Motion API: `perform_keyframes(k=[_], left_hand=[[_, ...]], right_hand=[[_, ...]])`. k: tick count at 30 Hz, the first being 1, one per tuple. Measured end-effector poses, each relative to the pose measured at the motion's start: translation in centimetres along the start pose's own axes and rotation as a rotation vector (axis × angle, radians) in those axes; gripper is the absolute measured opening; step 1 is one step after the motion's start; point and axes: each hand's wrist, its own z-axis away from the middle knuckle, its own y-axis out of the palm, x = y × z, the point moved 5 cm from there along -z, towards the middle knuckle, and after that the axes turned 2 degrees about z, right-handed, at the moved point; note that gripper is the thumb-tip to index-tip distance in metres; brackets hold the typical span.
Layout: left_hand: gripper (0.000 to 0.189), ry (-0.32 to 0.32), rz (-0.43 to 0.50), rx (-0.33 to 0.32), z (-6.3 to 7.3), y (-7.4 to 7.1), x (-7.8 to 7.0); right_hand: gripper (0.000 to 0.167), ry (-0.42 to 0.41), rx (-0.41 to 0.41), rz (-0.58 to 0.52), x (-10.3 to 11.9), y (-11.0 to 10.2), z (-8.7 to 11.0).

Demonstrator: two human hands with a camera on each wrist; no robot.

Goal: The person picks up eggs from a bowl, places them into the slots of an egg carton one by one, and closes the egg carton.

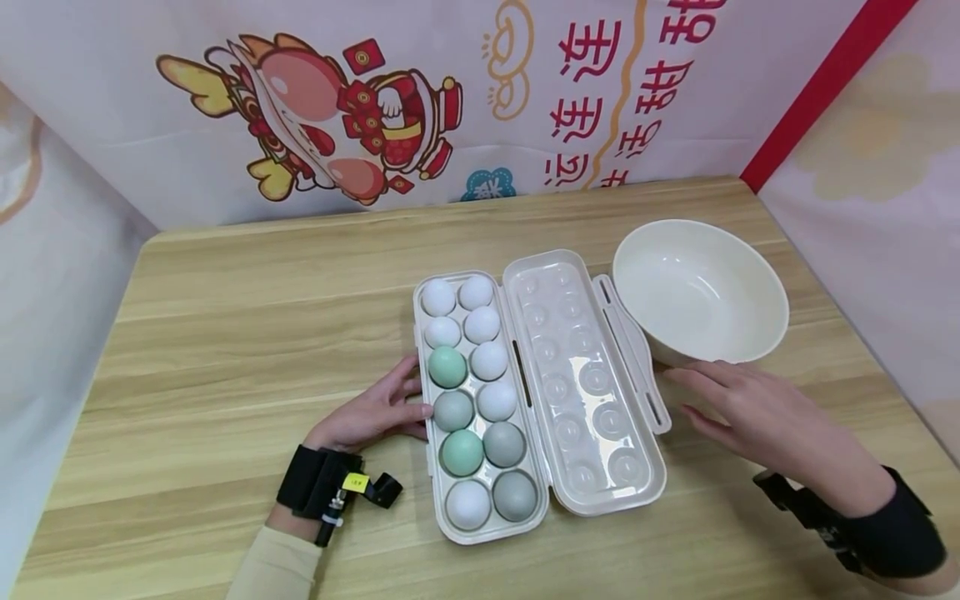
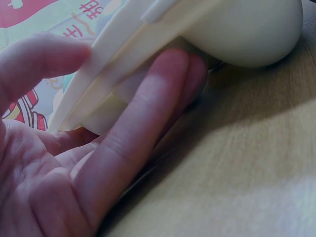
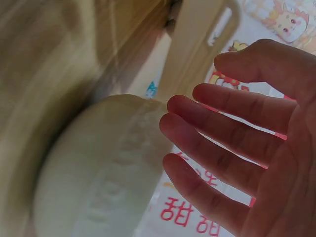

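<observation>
A white plastic egg carton (image 1: 491, 533) lies unfolded on the table, both rows filled with white, green and grey eggs. Its clear-bumped lid (image 1: 555, 333) is folded out to the right. My left hand (image 1: 378, 412) holds the carton's left edge. In the left wrist view, the thumb presses the carton rim (image 2: 113, 44) from above while fingers (image 2: 148, 94) curl underneath. Between the lid and the cream bowl (image 1: 697, 292) hovers my right hand (image 1: 772, 425), holding nothing. The right wrist view shows its fingers (image 3: 232, 118) spread beside the bowl's outer wall (image 3: 98, 168).
The bowl stands at the back right, close to the lid's handle strip (image 1: 633, 350). Wood-grain table (image 1: 247, 333) extends to the left of the carton. A printed cloth (image 1: 450, 50) hangs behind the table's far edge, with more cloth at both sides.
</observation>
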Motion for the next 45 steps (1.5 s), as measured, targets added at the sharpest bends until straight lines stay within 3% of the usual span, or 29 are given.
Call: perform_keyframes(k=[11, 16, 19, 29, 45], left_hand=[[0.08, 0.007, -0.005, 0.004, 0.1, 0.1, 0.3], [0.08, 0.008, -0.007, 0.003, 0.1, 0.1, 0.2], [0.08, 0.003, -0.009, 0.0, 0.0, 0.2, 0.2], [0.079, 0.002, -0.008, 0.009, 0.0, 0.3, 0.0], [0.081, 0.009, 0.002, 0.012, 0.0, 0.4, -0.3]], right_hand=[[0.066, 0.048, 0.002, -0.049, -1.0, 2.1, 1.7], [0.043, 0.044, 0.038, -0.137, -0.7, 3.1, 2.1], [0.05, 0.046, 0.056, -0.19, -0.3, 3.6, 2.0], [0.046, 0.092, 0.116, -0.363, 0.2, 5.1, 2.0], [0.053, 0.087, 0.146, -0.418, 0.6, 5.6, 1.2]])
